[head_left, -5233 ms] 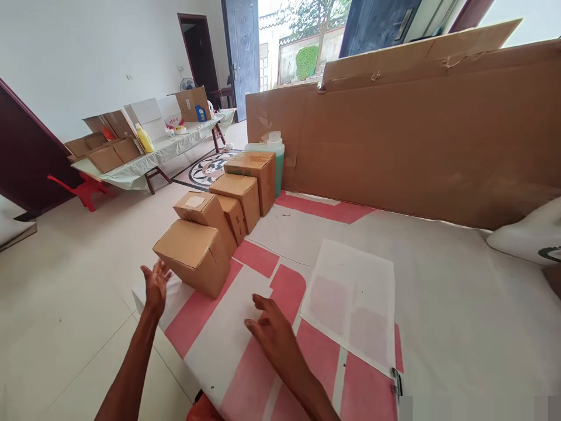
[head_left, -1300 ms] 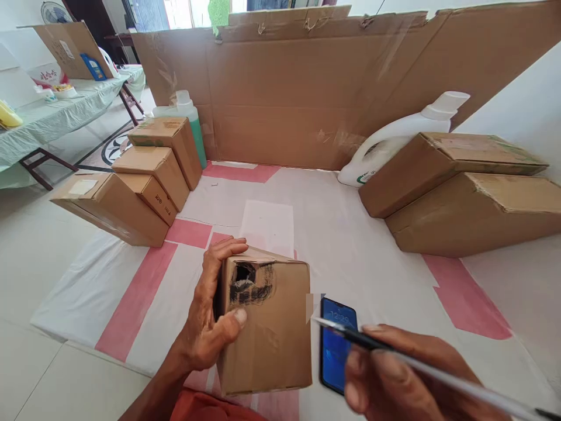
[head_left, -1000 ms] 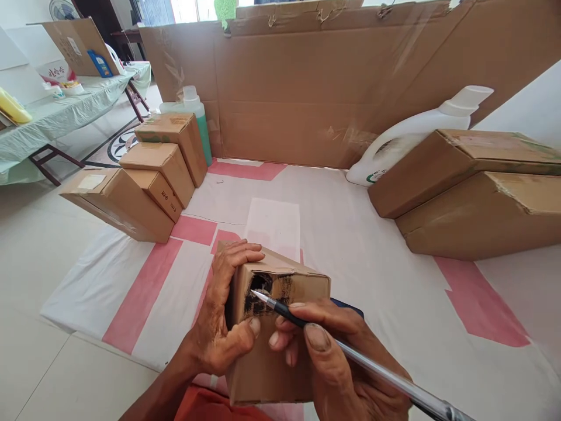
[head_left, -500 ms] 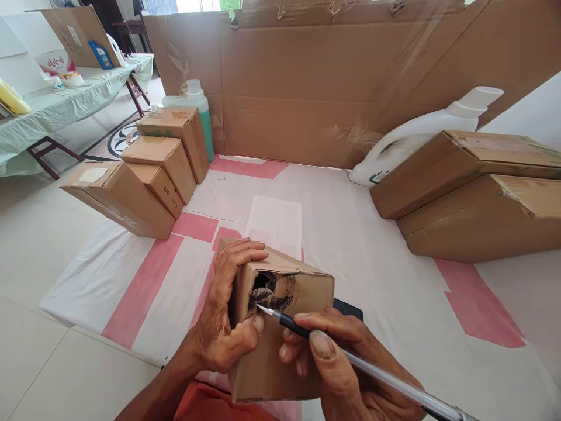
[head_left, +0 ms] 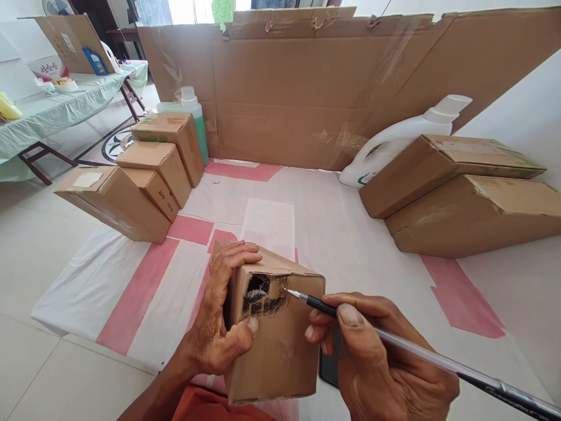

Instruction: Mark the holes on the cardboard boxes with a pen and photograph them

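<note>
Being gripped at its left side by the left hand (head_left: 217, 318): cardboard carton (head_left: 276, 356), at the near edge of the cloth-covered table (head_left: 372, 251). Face is scrawled with rough black marks (head_left: 272, 307) round a ragged hole (head_left: 258, 285). Slim clear-barrelled pen (head_left: 322, 305) is pinched by the right hand (head_left: 385, 356), tip at the marks' right side. Flat-sided boxes (head_left: 146, 153) are lined along the left edge.

At the left side of the cardboard box (head_left: 280, 356), the left hand (head_left: 217, 318) was bare and lean, with slender fingers, heavily creased skin around the thumb and a rounded thumbnail (head_left: 253, 325). Its forearm (head_left: 164, 377) was bare as well. Right of the box, the right hand (head_left: 377, 351) was ungloved, its thumbnail (head_left: 350, 316) broad. Below the box's lower left corner showed creased orange-red clothing (head_left: 210, 405).
</note>
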The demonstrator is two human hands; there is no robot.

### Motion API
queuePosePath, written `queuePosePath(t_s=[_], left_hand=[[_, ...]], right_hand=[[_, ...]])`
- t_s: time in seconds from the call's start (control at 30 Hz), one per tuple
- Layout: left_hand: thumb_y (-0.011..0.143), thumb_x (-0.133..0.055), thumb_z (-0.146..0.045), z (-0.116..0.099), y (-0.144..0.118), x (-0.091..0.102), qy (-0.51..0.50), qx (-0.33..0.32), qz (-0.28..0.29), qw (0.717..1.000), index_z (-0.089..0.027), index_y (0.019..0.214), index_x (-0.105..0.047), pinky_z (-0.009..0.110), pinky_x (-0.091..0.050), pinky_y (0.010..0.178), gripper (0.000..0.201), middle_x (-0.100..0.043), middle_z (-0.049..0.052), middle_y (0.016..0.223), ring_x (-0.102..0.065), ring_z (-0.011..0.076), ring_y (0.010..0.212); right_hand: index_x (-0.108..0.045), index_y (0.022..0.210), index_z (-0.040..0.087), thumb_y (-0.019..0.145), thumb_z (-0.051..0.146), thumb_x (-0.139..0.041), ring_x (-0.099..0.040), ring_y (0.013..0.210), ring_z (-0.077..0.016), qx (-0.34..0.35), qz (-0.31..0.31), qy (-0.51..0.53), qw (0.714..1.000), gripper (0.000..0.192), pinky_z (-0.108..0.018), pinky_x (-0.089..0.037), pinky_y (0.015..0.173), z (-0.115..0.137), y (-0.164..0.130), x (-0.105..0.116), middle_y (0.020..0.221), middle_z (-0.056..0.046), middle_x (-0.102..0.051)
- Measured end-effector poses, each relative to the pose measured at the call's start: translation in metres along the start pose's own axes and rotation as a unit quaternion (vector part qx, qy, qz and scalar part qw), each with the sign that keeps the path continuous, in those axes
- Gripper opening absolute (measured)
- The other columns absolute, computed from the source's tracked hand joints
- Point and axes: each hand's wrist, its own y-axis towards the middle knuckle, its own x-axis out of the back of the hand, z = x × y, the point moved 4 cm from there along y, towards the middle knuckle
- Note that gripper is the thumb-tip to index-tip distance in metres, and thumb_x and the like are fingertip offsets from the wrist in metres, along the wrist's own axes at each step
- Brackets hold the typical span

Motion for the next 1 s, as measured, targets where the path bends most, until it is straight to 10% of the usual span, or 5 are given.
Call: queuePosePath(t_s=[0.23, 0.37, 0.47, 0.7, 1.0], left_hand=[[0.088, -0.065, -0.048, 0.007, -0.007, 0.009, -0.017, 0.027, -0.030, 0.999, -0.030, 0.143, -0.053, 0.053, -0.030, 0.124, 0.060, -0.051, 0.008, 0.151, -0.037, 0.0363, 0.151], [0.087, -0.067, -0.045, 0.011, -0.011, 0.018, -0.037, 0.069, -0.057, 0.995, -0.029, 0.144, -0.053, 0.052, -0.034, 0.123, 0.060, -0.049, 0.008, 0.156, -0.034, 0.0373, 0.154], [0.085, -0.069, -0.045, 0.011, -0.012, 0.022, -0.033, 0.094, -0.080, 0.992, -0.029, 0.141, -0.056, 0.054, -0.034, 0.122, 0.060, -0.052, 0.007, 0.155, -0.038, 0.0391, 0.151], [0.082, -0.071, -0.045, 0.006, -0.010, 0.019, -0.027, 0.109, -0.097, 0.989, -0.030, 0.137, -0.058, 0.053, -0.038, 0.117, 0.059, -0.055, 0.004, 0.153, -0.043, 0.0394, 0.146], [0.080, -0.072, -0.047, 0.009, -0.008, 0.020, -0.030, 0.125, -0.106, 0.986, -0.031, 0.139, -0.057, 0.052, -0.040, 0.114, 0.064, -0.055, 0.003, 0.154, -0.045, 0.0408, 0.144]], right_hand=[[-0.071, 0.086, 0.019, 0.096, 0.044, -0.072, -0.058, 0.046, -0.0122, 0.054, -0.088, 0.035, 0.994, 0.027, -0.024, -0.041, 0.042, -0.008, 0.050, 0.031, 0.062, 0.003, -0.063], [-0.053, 0.061, 0.022, 0.097, 0.053, -0.063, -0.046, 0.044, -0.0102, -0.011, -0.044, -0.260, 0.965, 0.048, -0.024, -0.033, 0.046, -0.057, 0.081, 0.055, 0.051, 0.005, -0.052], [-0.050, 0.052, 0.022, 0.094, 0.046, -0.065, -0.046, 0.046, -0.0095, -0.051, 0.073, -0.422, 0.902, 0.050, -0.024, -0.025, 0.051, -0.094, 0.069, 0.049, 0.048, 0.005, -0.050], [-0.042, 0.053, 0.024, 0.097, 0.034, -0.062, -0.059, 0.054, -0.0141, -0.102, 0.136, -0.504, 0.847, 0.049, -0.024, -0.027, 0.056, -0.123, 0.021, 0.026, 0.052, 0.004, -0.052], [-0.059, 0.105, 0.015, 0.093, 0.039, -0.073, -0.068, 0.111, -0.0393, -0.209, 0.098, -0.645, 0.729, 0.030, -0.039, -0.053, 0.078, -0.127, -0.007, 0.103, 0.115, -0.023, -0.068]])
